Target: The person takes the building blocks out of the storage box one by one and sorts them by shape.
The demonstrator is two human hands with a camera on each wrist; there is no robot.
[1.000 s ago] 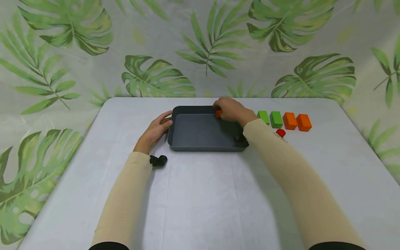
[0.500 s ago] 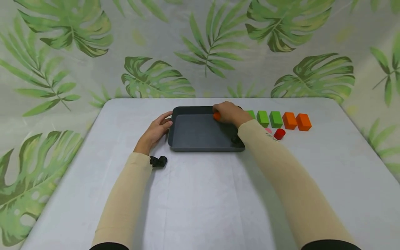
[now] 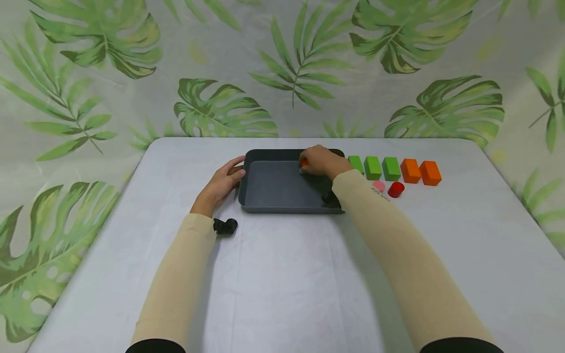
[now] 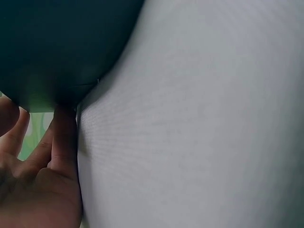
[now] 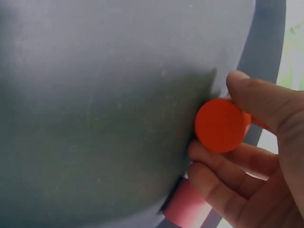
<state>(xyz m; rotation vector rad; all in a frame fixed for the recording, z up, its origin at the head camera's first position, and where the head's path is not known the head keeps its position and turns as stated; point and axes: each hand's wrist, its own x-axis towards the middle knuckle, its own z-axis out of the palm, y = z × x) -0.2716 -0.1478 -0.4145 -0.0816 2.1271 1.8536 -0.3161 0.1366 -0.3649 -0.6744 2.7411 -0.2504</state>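
Note:
In the head view, a dark grey baking tray lies toward the back of the table. My left hand is at its left end, with fingers and thumb against the rim. The left wrist view has the fingertips right at the dark tray wall. My right hand is over the tray's back right part, where it grips an orange cylinder block between thumb and fingers. Beside those fingers in the right wrist view is a pink cylinder block; more orange shows behind the held piece.
To the tray's right stands a row of green blocks and orange blocks. In front of them are a red cylinder and a pink cylinder, close to the right sleeve. A leaf-print cloth hangs behind the table.
My right hand and forearm have shifted slightly left and nearer, with the orange cylinder still in the fingers. Another green block and the pink cylinder beside the sleeve have come into view. My left hand stays put.

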